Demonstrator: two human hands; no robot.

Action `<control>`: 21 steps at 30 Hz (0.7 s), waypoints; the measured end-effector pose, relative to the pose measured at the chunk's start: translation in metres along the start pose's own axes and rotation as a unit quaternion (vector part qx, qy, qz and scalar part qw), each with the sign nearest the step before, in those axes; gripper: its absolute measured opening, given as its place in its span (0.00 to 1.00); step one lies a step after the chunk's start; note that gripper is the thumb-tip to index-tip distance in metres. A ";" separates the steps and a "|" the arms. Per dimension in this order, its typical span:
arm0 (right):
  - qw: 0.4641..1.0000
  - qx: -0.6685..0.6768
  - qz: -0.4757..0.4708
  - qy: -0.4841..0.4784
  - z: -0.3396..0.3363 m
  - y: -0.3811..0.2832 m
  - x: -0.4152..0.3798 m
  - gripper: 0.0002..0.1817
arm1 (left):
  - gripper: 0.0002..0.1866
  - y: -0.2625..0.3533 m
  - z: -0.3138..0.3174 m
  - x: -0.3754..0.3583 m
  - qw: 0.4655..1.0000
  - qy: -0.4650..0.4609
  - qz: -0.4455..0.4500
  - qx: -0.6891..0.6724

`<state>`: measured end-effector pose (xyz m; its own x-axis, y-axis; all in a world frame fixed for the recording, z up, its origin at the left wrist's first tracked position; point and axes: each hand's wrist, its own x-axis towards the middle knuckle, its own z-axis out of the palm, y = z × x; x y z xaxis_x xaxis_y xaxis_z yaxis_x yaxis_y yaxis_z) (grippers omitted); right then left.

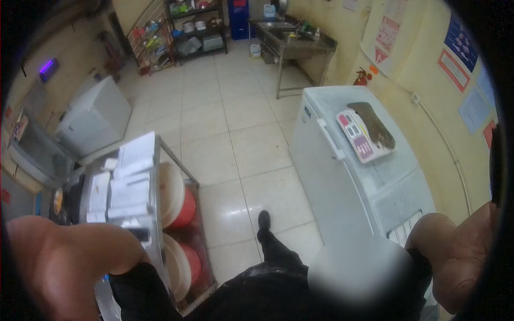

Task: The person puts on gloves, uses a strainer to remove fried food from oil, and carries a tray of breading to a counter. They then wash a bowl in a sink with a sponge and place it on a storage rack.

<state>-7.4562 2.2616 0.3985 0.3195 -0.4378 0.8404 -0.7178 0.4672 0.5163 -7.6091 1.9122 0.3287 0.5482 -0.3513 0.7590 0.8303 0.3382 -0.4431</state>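
Note:
My left hand [67, 257] is raised close to the camera at the lower left, bent at the wrist above a black sleeve. Its fingers run into the dark rim of the view, so I cannot see what they touch. On the lower right, my right hand [458, 257] is also held up near the lens, its fingers cut off by the rim. Behind the left hand stands a metal trolley [159, 198] with paper sheets [131, 184] on top. Beyond the right hand is a white chest freezer [326, 160] carrying a weighing scale [356, 136].
Red tubs with pale lids [187, 208] sit on the trolley's lower shelf. A tiled floor [235, 160] runs between trolley and freezer. Farther off are a metal sink [292, 37], a dark shelf rack [198, 32], another white freezer [99, 115] and a fire extinguisher [362, 77].

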 end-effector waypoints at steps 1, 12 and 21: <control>1.000 -0.003 -0.004 0.009 0.008 0.027 -0.015 0.32 | 0.14 -0.041 -0.023 -0.009 1.000 -0.001 0.012 0.000; 0.999 0.033 0.011 0.038 0.156 0.324 -0.105 0.30 | 0.13 -0.321 0.049 -0.168 0.996 -0.024 0.058 0.069; 0.996 0.042 0.004 0.077 0.341 0.545 -0.223 0.28 | 0.12 -0.536 0.211 -0.377 0.987 -0.034 0.119 0.107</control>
<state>-8.1297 2.3518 0.4359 0.3992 -0.3087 0.8633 -0.7679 0.4018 0.4988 -8.2817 2.0474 0.3801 0.7103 -0.1824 0.6798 0.6351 0.5825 -0.5073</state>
